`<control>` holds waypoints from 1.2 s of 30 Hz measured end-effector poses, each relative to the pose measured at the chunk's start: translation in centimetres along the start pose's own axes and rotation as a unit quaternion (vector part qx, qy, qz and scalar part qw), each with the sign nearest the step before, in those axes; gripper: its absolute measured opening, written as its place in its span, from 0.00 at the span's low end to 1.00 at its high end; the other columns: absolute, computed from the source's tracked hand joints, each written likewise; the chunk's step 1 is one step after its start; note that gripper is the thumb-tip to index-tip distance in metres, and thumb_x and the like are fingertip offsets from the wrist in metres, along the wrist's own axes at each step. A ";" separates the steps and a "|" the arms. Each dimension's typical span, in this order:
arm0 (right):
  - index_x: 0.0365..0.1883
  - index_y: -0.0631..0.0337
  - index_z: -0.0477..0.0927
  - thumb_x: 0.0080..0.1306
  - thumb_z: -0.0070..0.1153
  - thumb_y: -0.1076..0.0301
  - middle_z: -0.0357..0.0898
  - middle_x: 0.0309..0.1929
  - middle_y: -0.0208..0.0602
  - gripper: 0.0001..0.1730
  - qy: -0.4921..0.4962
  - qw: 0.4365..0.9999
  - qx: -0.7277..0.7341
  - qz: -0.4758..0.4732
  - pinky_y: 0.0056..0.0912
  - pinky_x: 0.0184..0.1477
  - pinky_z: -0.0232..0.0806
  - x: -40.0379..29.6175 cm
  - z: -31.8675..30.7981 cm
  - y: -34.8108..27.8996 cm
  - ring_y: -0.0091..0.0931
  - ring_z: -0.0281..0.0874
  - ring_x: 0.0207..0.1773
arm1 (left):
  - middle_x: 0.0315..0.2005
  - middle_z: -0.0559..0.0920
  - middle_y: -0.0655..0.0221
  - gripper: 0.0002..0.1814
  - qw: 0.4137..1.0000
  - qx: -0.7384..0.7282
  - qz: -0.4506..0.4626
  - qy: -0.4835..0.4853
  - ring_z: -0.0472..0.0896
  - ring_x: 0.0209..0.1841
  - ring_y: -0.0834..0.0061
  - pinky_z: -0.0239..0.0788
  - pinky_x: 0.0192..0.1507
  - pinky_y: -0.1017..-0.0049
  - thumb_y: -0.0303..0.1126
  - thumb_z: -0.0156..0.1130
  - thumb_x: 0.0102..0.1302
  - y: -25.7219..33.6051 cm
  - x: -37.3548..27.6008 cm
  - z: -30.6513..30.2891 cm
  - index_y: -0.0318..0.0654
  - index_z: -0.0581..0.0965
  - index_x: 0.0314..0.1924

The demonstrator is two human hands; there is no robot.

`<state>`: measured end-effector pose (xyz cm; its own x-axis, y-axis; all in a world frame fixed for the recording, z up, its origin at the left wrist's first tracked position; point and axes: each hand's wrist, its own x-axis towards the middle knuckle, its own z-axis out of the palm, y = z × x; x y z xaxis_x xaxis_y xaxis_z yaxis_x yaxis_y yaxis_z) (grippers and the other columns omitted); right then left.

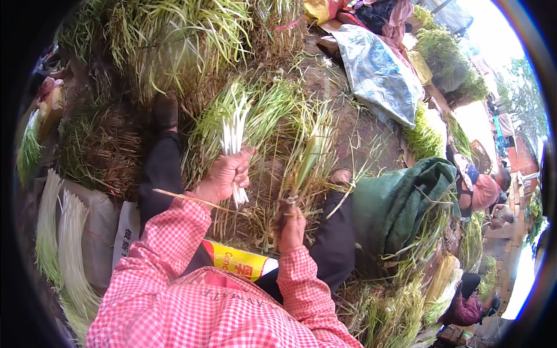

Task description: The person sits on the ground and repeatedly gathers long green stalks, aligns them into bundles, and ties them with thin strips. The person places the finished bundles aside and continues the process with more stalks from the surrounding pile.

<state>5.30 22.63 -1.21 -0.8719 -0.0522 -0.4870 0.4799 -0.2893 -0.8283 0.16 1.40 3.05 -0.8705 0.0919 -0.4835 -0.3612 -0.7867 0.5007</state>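
My left hand is closed around a small bunch of peeled white stalks with green leafy tops, held upright between my knees. To its right, my right hand grips the brownish lower end of an uncleaned green stalk bunch, whose leaves point away from me. A long dry straw lies across my left sleeve near the wrist. Behind the white stalks, a loose pile of green leafy stalks rests on the soil. Which exact plant this is cannot be told.
Large leafy bundles stand ahead. Cleaned white-stemmed bundles lie at the left. A green woven sack stands beside my right knee, with a blue-white plastic sheet beyond. Several people, among them a person in pink, sit at the far right.
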 end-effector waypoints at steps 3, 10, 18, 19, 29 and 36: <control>0.40 0.58 0.77 0.71 0.50 0.49 0.69 0.17 0.24 0.20 -0.055 0.998 0.021 0.034 0.19 0.17 0.53 -1.0 1.3 1.4 0.16 0.62 0.15 | 0.19 0.76 0.80 0.08 0.999 0.031 -0.002 -0.010 0.61 0.11 0.89 0.55 0.16 0.82 0.38 0.62 0.66 -0.2 0.6 0.0 0.45 0.75 0.40; 0.36 0.58 0.77 0.72 0.51 0.56 0.68 0.17 0.22 0.15 -0.081 0.994 -0.007 0.069 0.18 0.18 0.52 -1.9 2.5 2.1 0.15 0.60 0.15 | 0.23 0.80 0.75 0.08 0.993 0.108 0.042 0.035 0.64 0.11 0.89 0.55 0.13 0.83 0.30 0.65 0.63 -2.4 0.4 0.2 0.40 0.78 0.41; 0.36 0.58 0.77 0.71 0.51 0.54 0.70 0.21 0.23 0.15 -0.087 0.996 -0.026 0.028 0.18 0.18 0.56 -0.7 2.8 2.0 0.15 0.64 0.17 | 0.17 0.75 0.77 0.08 0.969 0.234 0.066 0.035 0.67 0.11 0.88 0.55 0.12 0.84 0.28 0.70 0.58 -4.2 0.4 -0.2 0.38 0.77 0.34; 0.36 0.58 0.76 0.71 0.51 0.55 0.71 0.21 0.23 0.15 -0.078 0.996 -0.002 0.036 0.18 0.18 0.57 -0.5 3.4 1.1 0.15 0.64 0.18 | 0.19 0.76 0.78 0.10 0.970 0.237 0.054 0.026 0.67 0.12 0.89 0.56 0.12 0.86 0.27 0.69 0.58 -4.1 0.1 0.1 0.38 0.76 0.37; 0.42 0.58 0.75 0.68 0.56 0.64 0.77 0.29 0.25 0.10 -0.065 0.987 0.127 0.068 0.19 0.29 0.69 1.3 3.8 0.3 0.17 0.72 0.26 | 0.18 0.75 0.80 0.06 0.984 0.169 0.039 0.040 0.67 0.11 0.89 0.58 0.12 0.83 0.28 0.66 0.62 -3.4 0.1 0.4 0.40 0.77 0.37; 0.38 0.59 0.76 0.70 0.52 0.65 0.76 0.25 0.25 0.07 -0.068 0.995 0.061 0.040 0.19 0.27 0.68 3.0 3.0 2.1 0.17 0.70 0.22 | 0.19 0.76 0.77 0.06 0.984 0.153 0.069 0.064 0.67 0.11 0.89 0.58 0.11 0.84 0.27 0.67 0.60 -3.0 -0.4 0.1 0.40 0.77 0.35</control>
<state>3.35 18.99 -3.57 -0.8406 -0.2059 -0.5010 0.5399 -0.3931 -0.7443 1.55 3.82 1.76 -0.8763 -0.0959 -0.4721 -0.3432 -0.5635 0.7515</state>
